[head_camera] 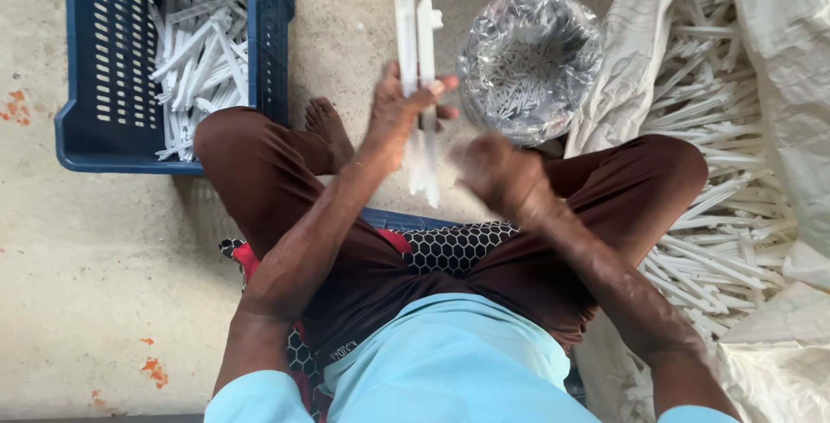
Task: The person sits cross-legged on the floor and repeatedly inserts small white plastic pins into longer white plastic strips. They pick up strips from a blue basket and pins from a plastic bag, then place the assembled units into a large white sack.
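While two white strips [417, 60] are pinched upright in the closed left hand [396, 116], the blurred right hand [494, 170] sits just right of their lower ends; its grip cannot be told. Held so near their middle, the strips could likely slip or twist apart. Far left, more strips are held in a blue crate [86, 60]; far right, small white pieces fill a clear bag [527, 55]; a sack [778, 215] of strips lies right.

Blue slotted crate [91, 60] sits to my left on the concrete floor [95, 259], part-filled with white plastic strips. Clear plastic bag [529, 55] ahead, open white sack [778, 172] on my right spilling more strips.
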